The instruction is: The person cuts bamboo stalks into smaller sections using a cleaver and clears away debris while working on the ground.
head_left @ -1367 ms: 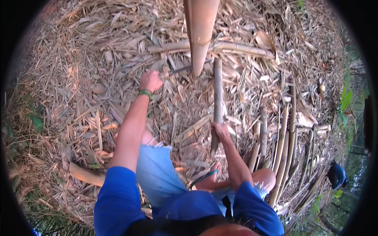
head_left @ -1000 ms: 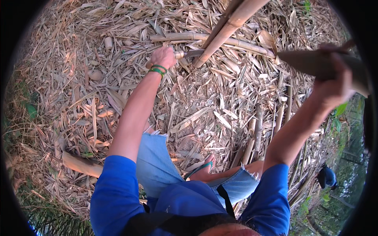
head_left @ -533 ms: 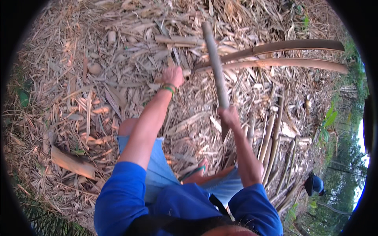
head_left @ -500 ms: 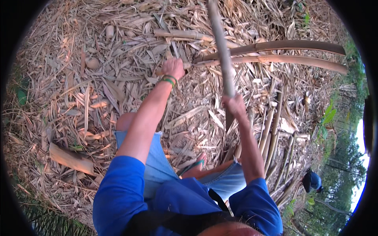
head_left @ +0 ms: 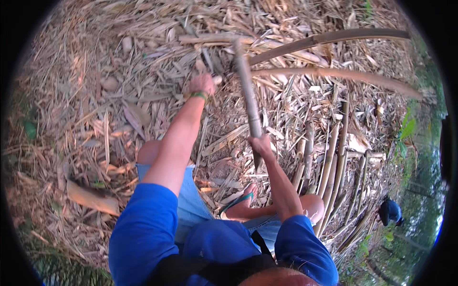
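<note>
On the head cam I saw the long split brown bamboo pole (head_left: 334, 73) stretching rightward, left hand (head_left: 202, 85) nearer, by its left end, fisted round a pale wooden handle (head_left: 217, 79); right hand (head_left: 260, 145) clutched a round grey wooden stick (head_left: 249, 97).

We are outdoors, at a rough bamboo-working spot on the edge of woodland. Under us the ground is thick with a litter of dry leaves and pale chips (head_left: 71, 102), and we see cut bamboo poles (head_left: 328, 171) lying in a loose row to the right. Ahead, a split bamboo pole (head_left: 355, 76) spreads into two long halves, while a short curved offcut (head_left: 93, 198) lies at our left. Along the right rim we make out broad green leaves (head_left: 408, 128), then trees (head_left: 420, 205), blurred by the view's edge. Near them is a figure in blue (head_left: 392, 211), too small to read clearly.
</note>
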